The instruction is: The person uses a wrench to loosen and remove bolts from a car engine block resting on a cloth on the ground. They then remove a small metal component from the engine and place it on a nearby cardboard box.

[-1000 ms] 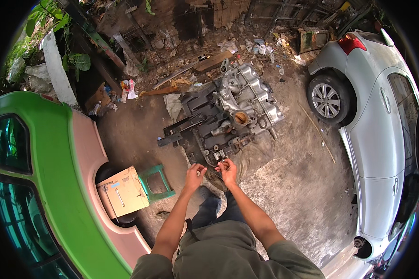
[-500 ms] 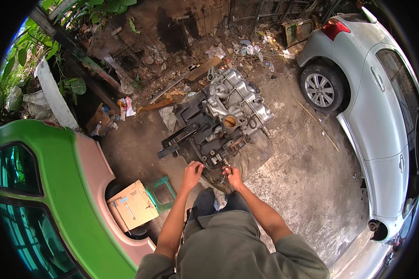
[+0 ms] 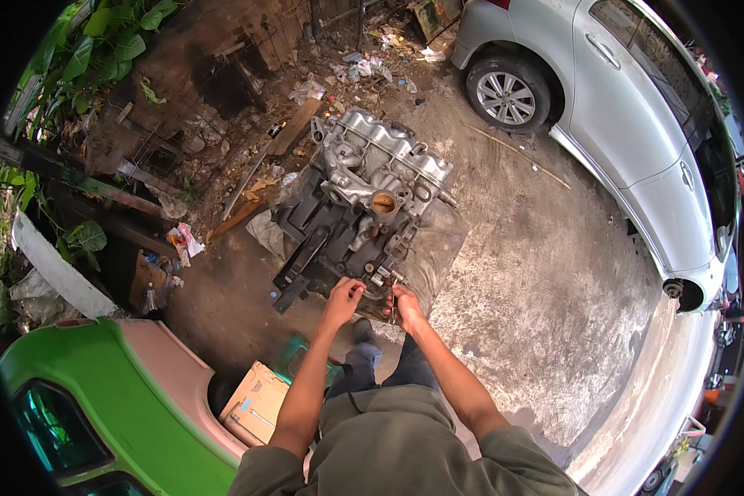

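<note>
1. At the far left, leafy plants (image 3: 91,50) are hanging over a dark beam, and a pale board (image 3: 62,269) is leaning at a slant below them.
2. A green car (image 3: 165,430) with a pinkish panel (image 3: 157,351) along its side is filling the lower left corner.
3. Beyond it, a crumpled pink-and-white wrapper (image 3: 186,241) is lying among the litter on the ground.
4. A cardboard box (image 3: 260,384) is sitting beside the car's wheel opening, with a wrench (image 3: 263,417) lying on top; a green plastic stool (image 3: 296,354) is standing just beside the box, partly behind the left forearm.
5. Of the two hands, the left hand (image 3: 343,302) is curling its fingers near the close edge of the engine; whether it is pinching something small, I cannot tell.
6. The engine (image 3: 372,194), dark below with silvery castings above, is resting on a dirty sheet (image 3: 442,248) on the ground, directly ahead of the person.
7. The right hand (image 3: 405,307), just beside the left, is grasping a slim metal tool (image 3: 394,304) upright in the picture, near the engine's close edge.
8. Farther right, a thin stick (image 3: 525,157) is lying on the concrete floor (image 3: 546,306).
9. A silver car (image 3: 612,124) is standing along the right side, its spoked rear wheel (image 3: 507,97) facing the engine.
</note>
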`<state>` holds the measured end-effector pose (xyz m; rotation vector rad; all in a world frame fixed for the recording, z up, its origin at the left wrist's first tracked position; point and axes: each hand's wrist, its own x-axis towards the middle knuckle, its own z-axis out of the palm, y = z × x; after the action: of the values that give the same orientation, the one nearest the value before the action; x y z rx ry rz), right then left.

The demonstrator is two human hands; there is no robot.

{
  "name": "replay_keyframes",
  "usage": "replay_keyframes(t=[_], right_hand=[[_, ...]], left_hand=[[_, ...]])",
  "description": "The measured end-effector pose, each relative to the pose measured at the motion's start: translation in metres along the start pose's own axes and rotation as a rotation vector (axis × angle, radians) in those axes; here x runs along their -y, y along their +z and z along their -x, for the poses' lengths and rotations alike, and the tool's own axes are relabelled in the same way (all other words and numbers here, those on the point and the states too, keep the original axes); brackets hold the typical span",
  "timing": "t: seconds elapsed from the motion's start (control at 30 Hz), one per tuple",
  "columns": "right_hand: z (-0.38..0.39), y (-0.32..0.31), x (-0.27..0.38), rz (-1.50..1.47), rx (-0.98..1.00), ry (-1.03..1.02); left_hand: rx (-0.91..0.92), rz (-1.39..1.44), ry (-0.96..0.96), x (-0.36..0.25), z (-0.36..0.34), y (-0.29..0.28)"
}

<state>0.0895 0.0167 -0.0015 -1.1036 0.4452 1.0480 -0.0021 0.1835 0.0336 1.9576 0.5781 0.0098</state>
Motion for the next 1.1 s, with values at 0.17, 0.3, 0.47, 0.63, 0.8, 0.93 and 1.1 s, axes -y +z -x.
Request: replay_keyframes(t=[0.17, 0.3, 0.47, 0.63, 0.8, 0.93, 1.1], right_hand=[[0.003, 0.015, 0.001, -0.181, -0.029, -0.009], [0.011, 0.022, 0.008, -0.194, -0.026, -0.024], [0.015, 0.023, 0.024, -0.071, 0.021, -0.040], [0.013, 0.024, 0.040, 0.062, 0.008, -0.006], [0.006, 0.012, 0.029, 0.147, -0.038, 0.006], [-0.012, 0.006, -0.003, 0.330, -0.121, -0.058], [-0.036, 0.000, -0.020, 0.395, -0.148, -0.190]], left_hand=[[0.109, -0.049, 0.021, 0.007, -0.005, -0.001], [0.098, -0.030, 0.039, 0.008, -0.004, -0.001], [0.113, -0.038, 0.017, 0.007, -0.002, 0.001], [0.124, -0.028, -0.014, 0.008, -0.005, 0.000], [0.093, 0.003, -0.004, 0.007, -0.003, 0.000], [0.054, 0.036, 0.001, 0.007, -0.001, 0.005], [0.048, 0.046, -0.003, 0.011, 0.001, 0.005]])
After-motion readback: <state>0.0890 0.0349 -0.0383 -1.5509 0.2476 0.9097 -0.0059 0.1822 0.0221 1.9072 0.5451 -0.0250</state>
